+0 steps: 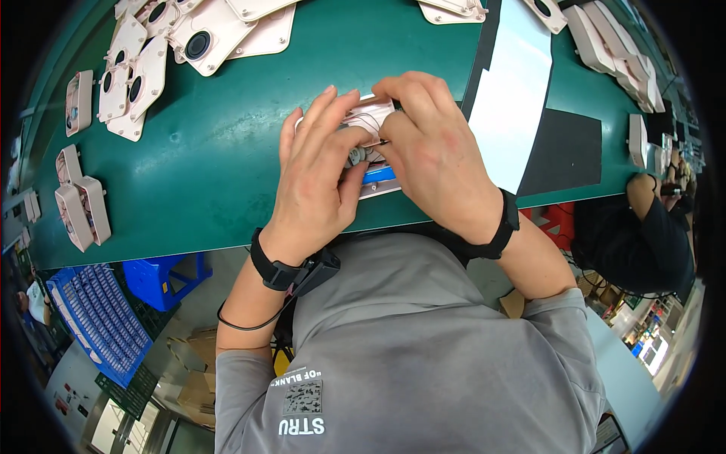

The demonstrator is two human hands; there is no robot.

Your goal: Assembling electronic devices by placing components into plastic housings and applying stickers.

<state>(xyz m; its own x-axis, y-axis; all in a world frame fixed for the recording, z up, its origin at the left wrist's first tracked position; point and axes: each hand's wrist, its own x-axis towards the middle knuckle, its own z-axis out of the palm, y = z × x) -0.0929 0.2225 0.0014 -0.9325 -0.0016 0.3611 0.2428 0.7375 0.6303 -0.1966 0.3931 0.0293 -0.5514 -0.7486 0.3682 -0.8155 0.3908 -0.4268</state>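
A pale pink plastic housing (376,189) rests on the table close to its front edge, with both of my hands over it. Inside lie a blue block (379,175), a small grey round part (355,157) and thin dark wires (367,119). My left hand (310,178) grips the housing's left side; its thumb and index finger close in by the grey round part. With bent fingers, my right hand (439,155) pinches a thin dark wire at the middle of the housing. The fingers hide much of the inside.
Pale pink panels with black round speakers (198,45) pile up at the back left of the green table (219,144). More housings (82,204) stand at the left edge and the far right. A white sheet (510,106) and black mat (569,149) lie right. A person (631,238) sits at right.
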